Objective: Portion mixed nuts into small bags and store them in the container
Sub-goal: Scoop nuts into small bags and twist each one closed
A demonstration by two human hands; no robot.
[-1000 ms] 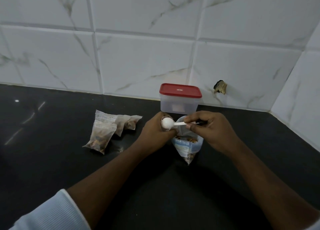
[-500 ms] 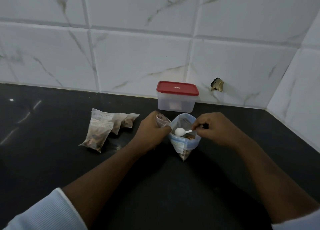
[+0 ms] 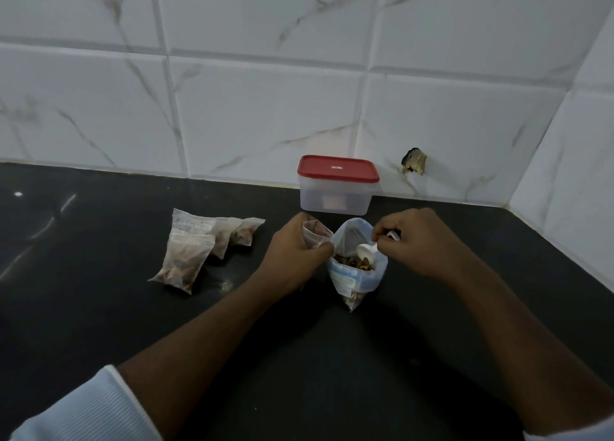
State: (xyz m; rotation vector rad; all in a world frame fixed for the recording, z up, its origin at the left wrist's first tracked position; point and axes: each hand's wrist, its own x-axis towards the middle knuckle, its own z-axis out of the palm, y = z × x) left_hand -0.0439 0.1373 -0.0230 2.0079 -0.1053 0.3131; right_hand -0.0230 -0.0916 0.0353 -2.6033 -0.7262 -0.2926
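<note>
Head camera: I'm looking down on a black countertop (image 3: 99,307) that runs back to a white marble-veined tiled wall (image 3: 265,108).

Near centre, the left hand (image 3: 295,251) is curled round a small clear bag (image 3: 317,232), fingers wrapped about its body so the mouth stands open and points up. I can't tell how much is in it.

Just beside it, at 3 o'clock, stands the large bag (image 3: 357,274) with a blue band, its top rolled wide open and the mixed nuts (image 3: 354,261) showing inside.

The right hand (image 3: 422,241) sits at the large bag's 2 o'clock and pinches the handle of a white spoon (image 3: 365,249) between thumb and bent fingers. The spoon's bowl is down inside the bag's mouth, right over the nuts. Whether it touches them I can't make out.

At 12 o'clock from the large bag, against the wall, is the container (image 3: 335,196), translucent, with its red lid (image 3: 338,169) on.

Well off at 9 o'clock lie the filled small bags (image 3: 186,261), a loose overlapping heap flat on the counter.

A ragged hole (image 3: 413,161) breaks the tile at the container's 3 o'clock. A pale ribbed sleeve (image 3: 89,410) covers the left forearm at the frame's 7 o'clock.
</note>
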